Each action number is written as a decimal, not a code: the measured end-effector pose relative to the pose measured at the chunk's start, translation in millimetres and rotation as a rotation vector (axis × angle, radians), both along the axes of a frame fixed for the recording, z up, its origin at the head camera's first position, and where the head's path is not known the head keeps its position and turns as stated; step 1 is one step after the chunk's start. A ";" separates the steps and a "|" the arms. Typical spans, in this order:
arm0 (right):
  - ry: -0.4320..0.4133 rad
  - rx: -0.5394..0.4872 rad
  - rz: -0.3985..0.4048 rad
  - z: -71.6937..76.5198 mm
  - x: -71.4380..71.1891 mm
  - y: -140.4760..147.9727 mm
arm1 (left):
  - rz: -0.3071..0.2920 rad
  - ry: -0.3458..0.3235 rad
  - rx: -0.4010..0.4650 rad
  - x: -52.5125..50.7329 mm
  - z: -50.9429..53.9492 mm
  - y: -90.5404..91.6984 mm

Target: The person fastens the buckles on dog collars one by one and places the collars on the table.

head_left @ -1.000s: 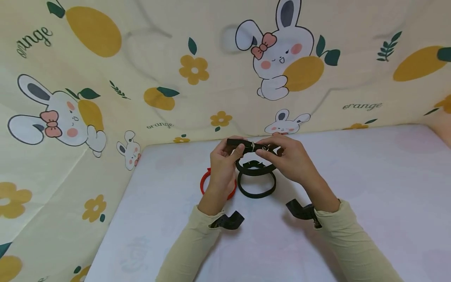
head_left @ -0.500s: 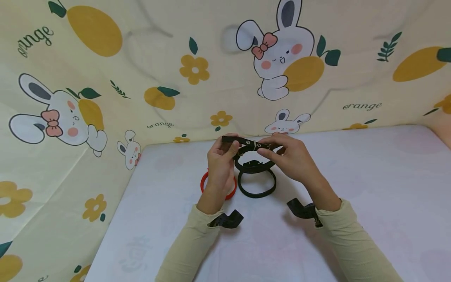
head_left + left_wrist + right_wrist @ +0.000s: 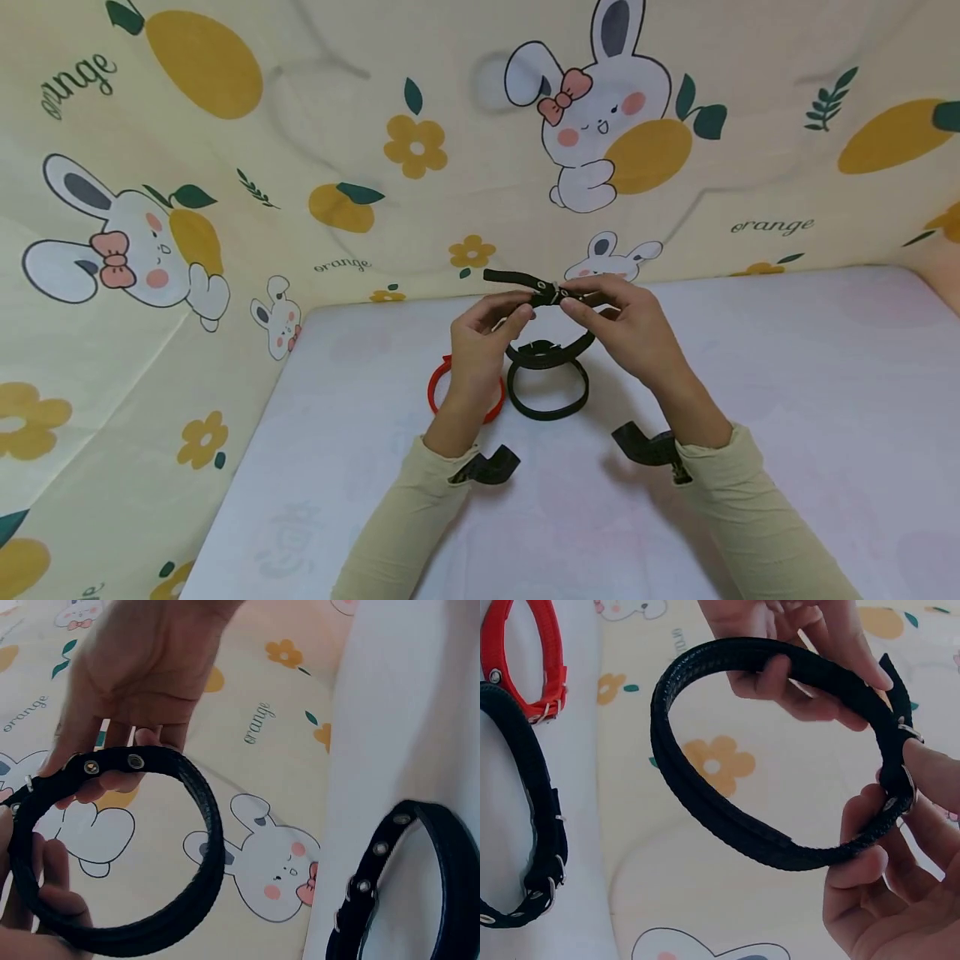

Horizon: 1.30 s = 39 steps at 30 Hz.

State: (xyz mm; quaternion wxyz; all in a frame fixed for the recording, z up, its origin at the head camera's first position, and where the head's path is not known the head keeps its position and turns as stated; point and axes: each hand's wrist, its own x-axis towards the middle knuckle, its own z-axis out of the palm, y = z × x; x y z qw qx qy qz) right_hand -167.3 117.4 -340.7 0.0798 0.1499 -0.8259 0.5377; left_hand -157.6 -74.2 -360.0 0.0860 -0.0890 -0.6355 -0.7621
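Observation:
A black pet collar (image 3: 551, 358), buckled into a loop, is held up between both hands over the far part of the table. My left hand (image 3: 480, 350) pinches the band left of the metal buckle (image 3: 910, 733). The strap's loose tip (image 3: 510, 276) sticks out to the left above that hand. With thumb and fingers my right hand (image 3: 630, 333) grips the band just right of the buckle, by the metal eyelets (image 3: 91, 766). Below the held loop a second black collar (image 3: 547, 414) lies on the table. A red collar (image 3: 432, 392) lies beside it, partly hidden by my left hand.
The white table (image 3: 360, 517) meets a cloth backdrop (image 3: 420, 67) printed with rabbits and oranges, close behind the hands. Black mounts (image 3: 491, 467) stick out at both sleeve cuffs.
My left hand has let go of the loose strap tip and shifted to the band by the buckle. The tip now stands free and higher. The held collar has moved slightly right.

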 end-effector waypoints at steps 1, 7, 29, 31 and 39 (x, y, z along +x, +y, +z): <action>-0.007 0.004 0.004 0.2 -0.4 -0.1 | 0.009 0.013 -0.011 -0.1 -0.5 0.2; -0.059 0.023 0.027 -3.9 0.5 -1.0 | 0.030 0.045 -0.003 1.8 -5.8 1.7; -0.094 0.067 0.076 -2.5 -3.0 4.6 | 0.042 0.030 -0.112 -0.9 -4.8 1.3; -0.096 0.062 0.073 -1.9 -3.4 6.5 | 0.017 -0.020 -0.094 -0.3 -3.4 -0.1; -0.071 0.008 0.092 1.3 -7.1 12.8 | 0.065 -0.088 0.074 -5.4 3.4 -4.8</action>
